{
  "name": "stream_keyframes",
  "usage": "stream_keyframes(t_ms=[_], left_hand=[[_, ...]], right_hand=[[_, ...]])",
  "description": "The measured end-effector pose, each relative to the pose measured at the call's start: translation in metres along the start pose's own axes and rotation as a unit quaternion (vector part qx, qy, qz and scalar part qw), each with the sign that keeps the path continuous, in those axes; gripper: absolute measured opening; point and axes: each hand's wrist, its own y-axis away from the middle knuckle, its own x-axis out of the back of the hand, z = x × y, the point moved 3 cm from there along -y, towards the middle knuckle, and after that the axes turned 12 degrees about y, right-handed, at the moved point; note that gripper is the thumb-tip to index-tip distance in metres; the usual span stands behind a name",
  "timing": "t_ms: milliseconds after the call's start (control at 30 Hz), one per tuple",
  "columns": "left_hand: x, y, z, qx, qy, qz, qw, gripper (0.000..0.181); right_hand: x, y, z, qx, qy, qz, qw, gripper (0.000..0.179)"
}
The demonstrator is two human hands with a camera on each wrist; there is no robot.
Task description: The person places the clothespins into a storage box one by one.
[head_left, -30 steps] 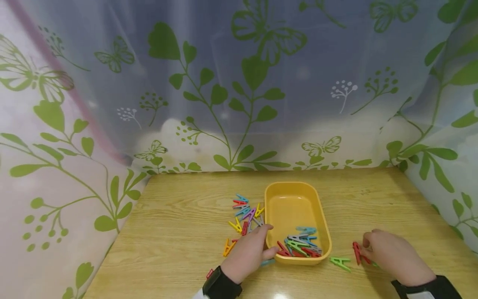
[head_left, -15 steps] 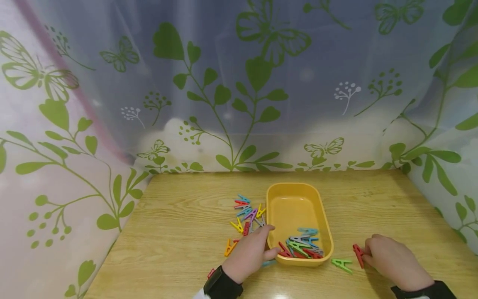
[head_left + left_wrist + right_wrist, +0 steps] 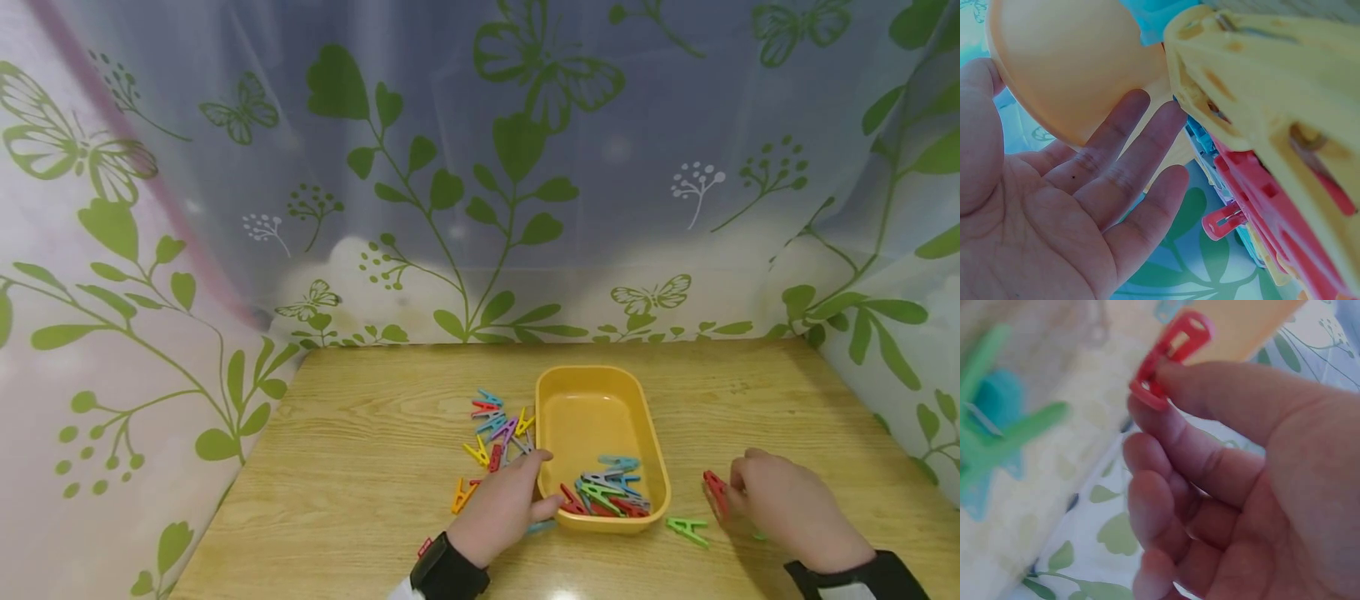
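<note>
A red clothespin is pinched between the thumb and index finger of my right hand, to the right of the yellow tray. In the right wrist view the same red clothespin sits at the fingertips, the other fingers curled loosely. My left hand rests against the tray's left side near its front corner. Its fingers look fairly straight in the left wrist view, the thumb touching the rim. Inside the tray, several clothespins in blue, grey, green and red lie near the front.
Several mixed clothespins lie left of the tray, partly behind my left hand. A green clothespin lies right of the tray, with another green piece mostly hidden under my right hand. A patterned curtain surrounds the wooden table.
My right hand has picked the red clothespin off the table, and its legs now look squeezed together. The hand has moved slightly away from me. My left hand stays at the tray.
</note>
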Motion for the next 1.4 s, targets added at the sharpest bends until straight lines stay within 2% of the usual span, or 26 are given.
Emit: stream_keyframes(t_ms=[167, 300, 533, 700, 867, 1067, 1233, 1400], left_hand=[[0.000, 0.000, 0.000, 0.001, 0.001, 0.000, 1.0000, 0.055], [0.000, 0.000, 0.001, 0.004, 0.002, -0.002, 1.0000, 0.055], [0.001, -0.001, 0.001, 0.007, 0.003, -0.007, 1.0000, 0.056], [0.001, 0.000, 0.002, 0.002, 0.008, -0.008, 0.9999, 0.056], [0.002, 0.000, 0.003, 0.008, 0.010, -0.009, 0.9999, 0.056], [0.001, -0.002, 0.002, 0.016, 0.015, -0.011, 0.9997, 0.056], [0.001, -0.002, 0.001, 0.011, 0.011, -0.009, 0.9998, 0.056], [0.000, -0.002, 0.001, 0.009, 0.017, -0.013, 0.9997, 0.056]], right_hand=[[0.022, -0.004, -0.004, -0.007, -0.001, 0.081, 0.9967, 0.016], [0.040, -0.006, -0.015, -0.011, 0.004, 0.138, 0.9904, 0.016], [0.062, -0.007, -0.051, 0.013, 0.001, 0.219, 0.9757, 0.017], [0.064, -0.008, -0.082, 0.058, -0.014, 0.255, 0.9650, 0.018], [0.054, -0.013, -0.108, 0.099, -0.014, 0.265, 0.9591, 0.020], [0.039, -0.017, -0.123, 0.120, 0.005, 0.266, 0.9566, 0.022], [0.030, -0.018, -0.127, 0.116, 0.011, 0.248, 0.9618, 0.023], [0.024, -0.019, -0.128, 0.113, 0.007, 0.212, 0.9708, 0.023]])
